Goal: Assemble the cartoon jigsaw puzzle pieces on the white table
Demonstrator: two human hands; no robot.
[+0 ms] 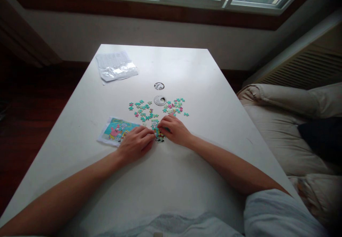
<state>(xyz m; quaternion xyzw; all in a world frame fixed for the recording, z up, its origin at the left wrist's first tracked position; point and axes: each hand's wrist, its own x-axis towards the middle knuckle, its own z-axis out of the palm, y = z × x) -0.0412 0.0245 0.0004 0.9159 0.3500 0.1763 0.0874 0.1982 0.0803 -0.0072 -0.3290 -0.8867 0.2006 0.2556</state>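
A small joined patch of jigsaw pieces (157, 133) lies on the white table (203, 98) between my hands. My left hand (135, 143) rests palm down with its fingers curled, fingertips touching the patch's left side. My right hand (174, 129) has its fingers bent and pressed on the patch's right side. Several loose teal and pink puzzle pieces (145, 109) are scattered just beyond my hands. A colourful cartoon reference picture (115, 130) lies flat to the left, partly under my left hand.
A clear plastic bag on a printed sheet (115, 66) lies at the far left of the table. A round cable hole (159, 86) and its loose cap (160, 100) sit mid-table. A beige cushioned sofa (288, 123) stands to the right, windows beyond.
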